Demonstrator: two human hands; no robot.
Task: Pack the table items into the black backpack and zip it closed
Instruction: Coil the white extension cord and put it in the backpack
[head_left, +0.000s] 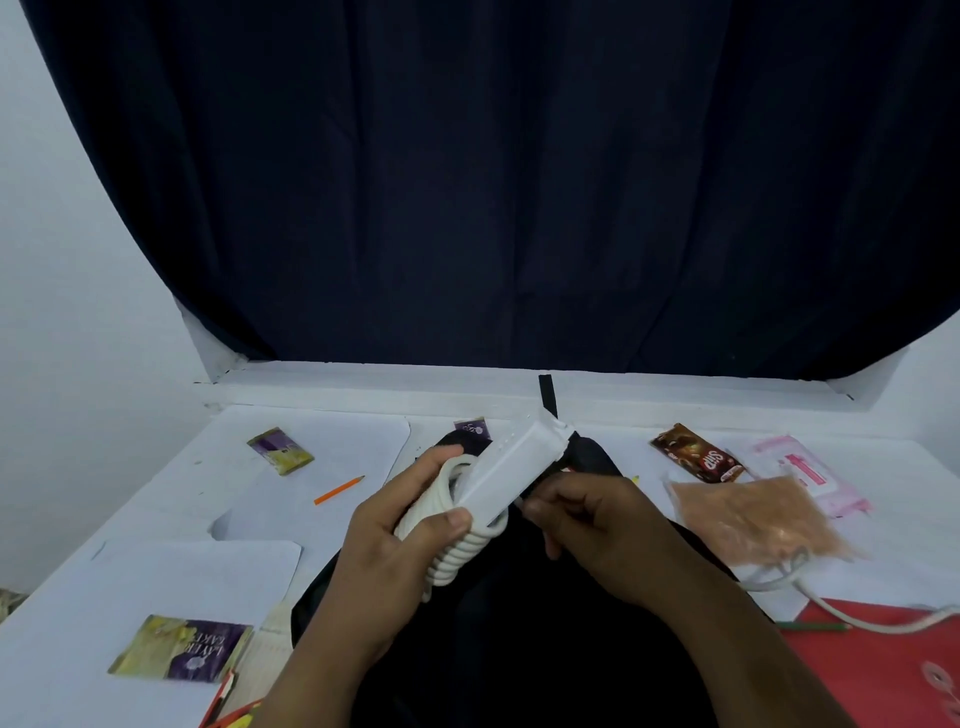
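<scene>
A black backpack (519, 623) lies on the white table (130, 571) in front of me. Above it my left hand (395, 535) grips a white power strip (519, 462) with its white cord (462, 551) coiled round it. My right hand (587, 514) pinches something small and dark beside the strip's near end; what it is cannot be told. Around the bag lie an orange pencil (338, 490), two yellow-purple cake packets (280, 450) (182, 649), a brown snack packet (698, 453), a clear bag of orange grains (758, 519) and a pink pack (810, 473).
A loose white cable (857, 618) runs over a red folder (883, 670) at the right. Another purple packet (472, 428) peeks out behind the backpack. White paper sheets (322, 447) cover the left half. A dark curtain (493, 182) hangs behind the table's far edge.
</scene>
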